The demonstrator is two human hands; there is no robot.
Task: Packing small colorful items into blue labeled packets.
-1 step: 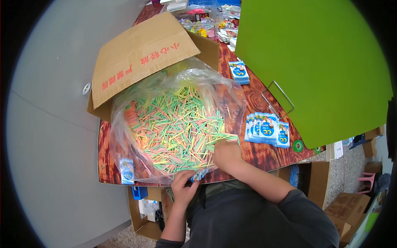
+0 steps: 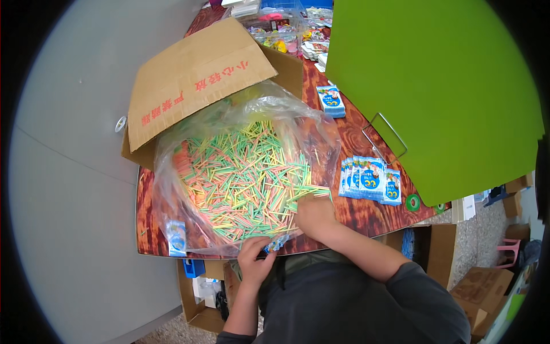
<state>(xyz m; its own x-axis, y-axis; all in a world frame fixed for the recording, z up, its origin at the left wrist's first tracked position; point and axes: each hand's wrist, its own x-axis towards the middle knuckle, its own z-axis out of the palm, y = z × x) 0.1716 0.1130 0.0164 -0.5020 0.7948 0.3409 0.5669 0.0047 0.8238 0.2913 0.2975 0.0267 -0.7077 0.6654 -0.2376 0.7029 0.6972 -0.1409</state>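
Note:
A clear plastic bag lies spread open on the table, full of thin sticks in pink, green and yellow. My left hand is closed at the bag's near edge, pinching a small blue patterned packet between thumb and fingers. At the bag's right side, my right hand is closed, its fingertips turned down and partly hidden. A small bunch of the sticks pokes out just beyond its knuckles, seemingly held in it.
A cardboard box lies behind the bag. Blue-and-white packets are fanned out at right, with a stack farther back and one packet at left. A green panel covers the right; a grey wall borders the left.

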